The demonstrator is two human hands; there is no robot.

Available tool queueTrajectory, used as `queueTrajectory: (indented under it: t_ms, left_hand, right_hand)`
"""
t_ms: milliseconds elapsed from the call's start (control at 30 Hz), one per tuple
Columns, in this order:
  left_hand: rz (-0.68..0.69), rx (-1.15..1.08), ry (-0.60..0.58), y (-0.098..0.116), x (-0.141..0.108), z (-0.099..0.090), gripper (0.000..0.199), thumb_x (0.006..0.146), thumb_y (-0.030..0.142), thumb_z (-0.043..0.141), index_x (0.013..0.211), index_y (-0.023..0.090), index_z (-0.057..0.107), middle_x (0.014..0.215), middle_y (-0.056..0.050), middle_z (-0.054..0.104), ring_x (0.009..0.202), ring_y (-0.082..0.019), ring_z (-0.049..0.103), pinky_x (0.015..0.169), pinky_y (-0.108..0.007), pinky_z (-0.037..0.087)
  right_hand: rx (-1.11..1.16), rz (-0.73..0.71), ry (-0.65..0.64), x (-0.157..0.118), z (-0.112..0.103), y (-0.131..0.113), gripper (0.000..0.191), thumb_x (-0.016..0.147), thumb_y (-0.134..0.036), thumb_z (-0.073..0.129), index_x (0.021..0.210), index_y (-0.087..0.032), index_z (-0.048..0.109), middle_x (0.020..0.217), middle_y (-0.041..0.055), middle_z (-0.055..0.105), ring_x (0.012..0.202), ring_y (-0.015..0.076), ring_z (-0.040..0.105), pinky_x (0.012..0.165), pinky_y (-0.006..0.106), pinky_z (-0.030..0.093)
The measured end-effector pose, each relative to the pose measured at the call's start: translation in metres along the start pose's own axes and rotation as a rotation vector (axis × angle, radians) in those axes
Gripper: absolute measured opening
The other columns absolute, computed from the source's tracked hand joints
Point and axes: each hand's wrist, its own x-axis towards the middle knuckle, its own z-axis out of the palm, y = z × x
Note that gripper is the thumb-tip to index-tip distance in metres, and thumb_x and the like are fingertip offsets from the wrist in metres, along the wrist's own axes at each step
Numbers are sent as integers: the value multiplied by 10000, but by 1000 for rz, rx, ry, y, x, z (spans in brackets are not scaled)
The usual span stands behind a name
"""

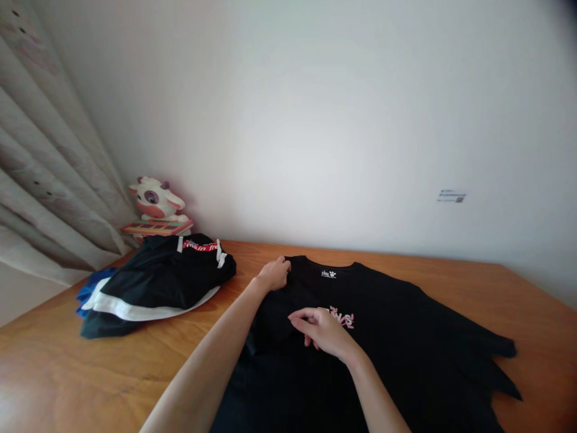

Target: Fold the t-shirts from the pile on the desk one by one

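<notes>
A black T-shirt (396,337) lies spread on the wooden table, its neckline toward the wall. It has a small white print inside the collar and a pink-and-white print on the chest, which my right hand partly covers. At the left shoulder of the shirt, my left hand (274,274) is closed on the cloth. My right hand (322,329) is over the chest, thumb and forefinger pinched together on the black fabric; the cloth between the fingertips is hard to make out. The shirt's left side looks folded inward, and its right sleeve lies stretched out.
A pile of folded clothes (166,276), black, white and blue, sits to the left on the wooden table (180,355). Behind it stands a cow-shaped toy (157,201) with a keyboard. A curtain (49,162) hangs at far left. The white wall (315,120) bears a small label (451,196).
</notes>
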Motion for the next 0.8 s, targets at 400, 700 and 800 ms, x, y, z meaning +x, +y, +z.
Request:
queueTrajectory:
  t_ms: [400,700,800]
  left_hand:
    - [-166,-9,240,-6,-19,25,411,1021,216,398,1398,114,525,1554,-194,454,1426,-311,444,1133,-456,417]
    - [-13,6,50,-1,-49,39,560,1038,479,387,1550,258,440,1671,-94,322,1548,-365,243,1222,-559,286]
    - [-6,20,30,0,-47,31,587,1032,520,383,1556,262,431,1677,-88,307,1552,-384,215,1222,-593,265]
  right_hand:
    - [203,-50,205,11,19,0,464,888,-436,628,1258,-159,662,990,74,710,585,119,680,432,208,507]
    - [130,-73,435,17,26,11,549,863,-521,626,1306,-198,611,978,59,711,595,143,688,482,254,562]
    - [87,-145,671,20,26,15,539,877,-518,581,1285,-167,614,1116,120,689,678,170,683,546,310,594]
